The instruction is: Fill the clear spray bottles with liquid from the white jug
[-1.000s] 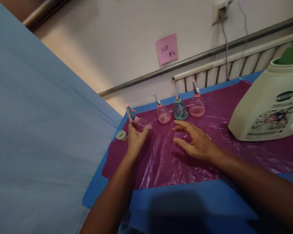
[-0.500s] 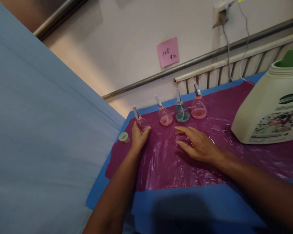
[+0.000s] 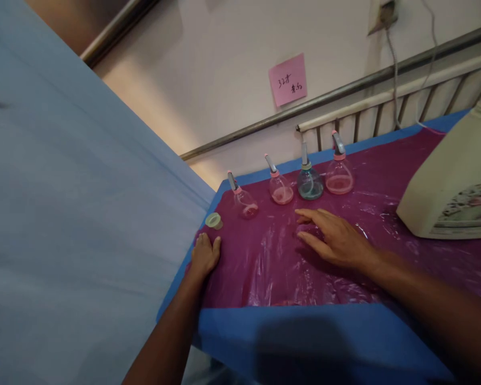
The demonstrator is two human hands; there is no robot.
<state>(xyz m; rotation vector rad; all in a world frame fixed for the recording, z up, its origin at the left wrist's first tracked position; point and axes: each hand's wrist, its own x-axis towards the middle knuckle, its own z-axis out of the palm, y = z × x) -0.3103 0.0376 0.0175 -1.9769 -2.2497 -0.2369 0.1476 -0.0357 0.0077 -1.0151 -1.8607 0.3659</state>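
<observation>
Several small round spray bottles stand in a row on a magenta plastic sheet (image 3: 272, 267): a clear one with a pink collar (image 3: 244, 202) at the left, then a pink one (image 3: 280, 190), a teal one (image 3: 309, 183) and another pink one (image 3: 339, 178). My left hand (image 3: 203, 255) rests at the sheet's left edge, fingers together and holding nothing, a little below a small pale green cap (image 3: 214, 220). Lying flat on the sheet with fingers stretched out, my right hand (image 3: 334, 239) sits just in front of the teal bottle.
A large cream jug (image 3: 457, 187) stands at the right. Blue cloth (image 3: 324, 342) covers the table under the sheet. A light blue sheet (image 3: 72, 214) fills the left. Behind are a wall with a pink note (image 3: 287, 80), a rail and a radiator.
My left hand has let go of the leftmost spray bottle, which now stands upright, and has drawn back to the sheet's left edge. The right hand has stayed flat.
</observation>
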